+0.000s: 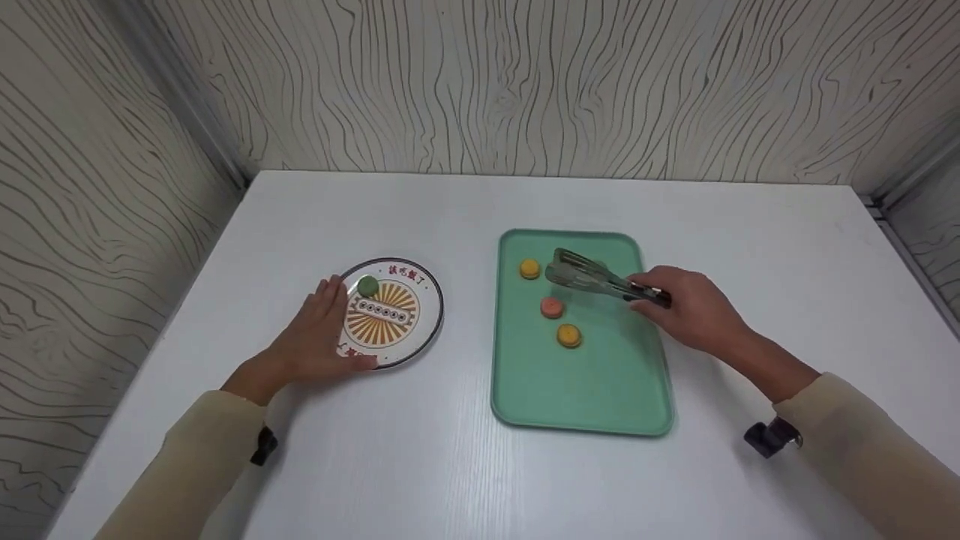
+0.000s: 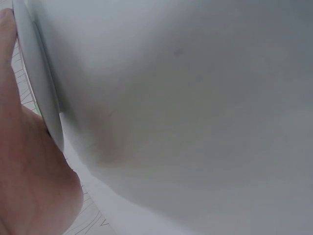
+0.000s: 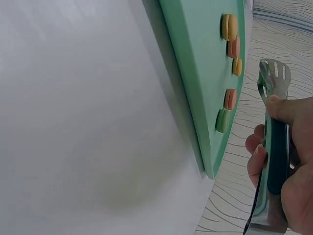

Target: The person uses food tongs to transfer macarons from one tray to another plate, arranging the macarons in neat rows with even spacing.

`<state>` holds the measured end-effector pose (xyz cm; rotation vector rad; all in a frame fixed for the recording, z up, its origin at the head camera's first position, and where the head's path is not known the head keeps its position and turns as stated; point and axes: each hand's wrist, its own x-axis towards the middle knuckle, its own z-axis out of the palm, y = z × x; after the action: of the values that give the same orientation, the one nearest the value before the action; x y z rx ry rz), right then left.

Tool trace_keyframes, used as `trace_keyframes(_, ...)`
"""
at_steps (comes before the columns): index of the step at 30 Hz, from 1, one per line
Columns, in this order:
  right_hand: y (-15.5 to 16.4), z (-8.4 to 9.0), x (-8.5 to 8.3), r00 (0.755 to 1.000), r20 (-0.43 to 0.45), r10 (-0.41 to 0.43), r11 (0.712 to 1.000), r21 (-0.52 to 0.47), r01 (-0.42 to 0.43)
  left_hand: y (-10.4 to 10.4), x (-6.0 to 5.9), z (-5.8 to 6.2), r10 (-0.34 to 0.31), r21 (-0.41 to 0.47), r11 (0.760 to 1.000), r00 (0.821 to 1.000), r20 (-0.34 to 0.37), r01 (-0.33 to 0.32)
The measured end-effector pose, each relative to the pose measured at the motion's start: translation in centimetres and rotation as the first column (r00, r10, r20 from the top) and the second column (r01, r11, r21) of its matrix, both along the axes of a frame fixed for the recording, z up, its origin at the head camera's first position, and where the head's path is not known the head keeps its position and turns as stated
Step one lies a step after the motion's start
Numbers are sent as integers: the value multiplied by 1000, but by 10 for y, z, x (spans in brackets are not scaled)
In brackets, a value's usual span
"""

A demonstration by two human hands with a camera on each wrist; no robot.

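My left hand (image 1: 311, 341) rests at the left rim of a round white plate (image 1: 426, 313), its fingers straight along the edge and its thumb over the near rim. A green macaron (image 1: 367, 286) lies on that plate. My right hand (image 1: 694, 311) grips metal tongs (image 1: 589, 274) by their dark handle, above a green tray (image 1: 577, 397). No macaron shows between the tong tips. On the tray sit a yellow macaron (image 1: 529, 268), a pink macaron (image 1: 551, 307) and another yellow macaron (image 1: 569, 335). The right wrist view also shows a second pink macaron (image 3: 230, 99) and a green macaron (image 3: 223, 121), largely hidden by the tongs from the head.
Plate and tray stand apart on a white table (image 1: 457, 465). Wood-grain patterned panels (image 1: 495, 90) rise behind it and at both sides. The tray has a low raised rim.
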<state>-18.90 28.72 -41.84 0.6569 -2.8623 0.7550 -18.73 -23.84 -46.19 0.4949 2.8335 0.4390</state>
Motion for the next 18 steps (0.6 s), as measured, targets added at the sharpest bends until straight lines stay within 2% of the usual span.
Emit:
trace_keyframes(7,-13,4,-3,1000,25,-7,1000,-11,8,0,1,0,-9,-6,1000,1000,-4,9)
trace_keyframes(18,-41,10,-10,999,37,33,999,-1,-33,-1,-1,-2,-4,-5,1000,1000,7,4)
